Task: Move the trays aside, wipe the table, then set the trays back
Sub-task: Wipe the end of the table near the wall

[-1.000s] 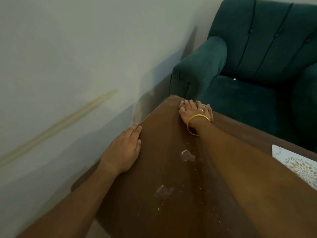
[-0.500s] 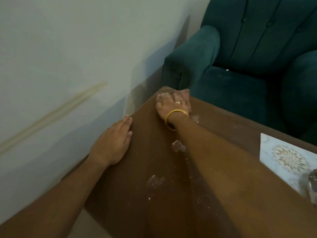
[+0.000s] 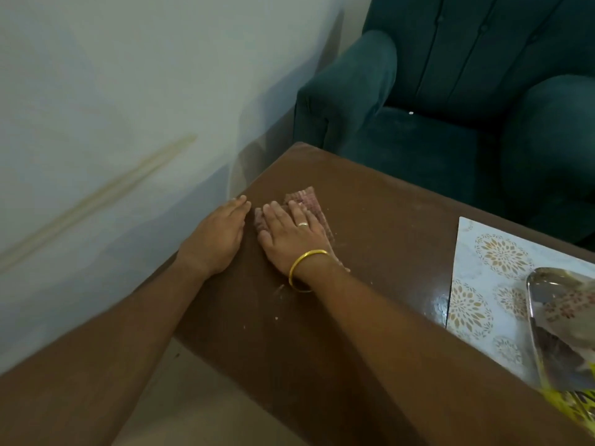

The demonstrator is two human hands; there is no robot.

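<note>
I see the right hand spread flat, pressing the cloth onto the table; the left hand lies open beside it. A tray, possibly stacked, sits far right on a mat. A careless sweep could push the crumbs off the near edge.

Table: glossy brown wood. Cloth: ribbed woven fabric. Tray at 4 o'clock: shiny metal. Armchair: matt velvet.
</note>
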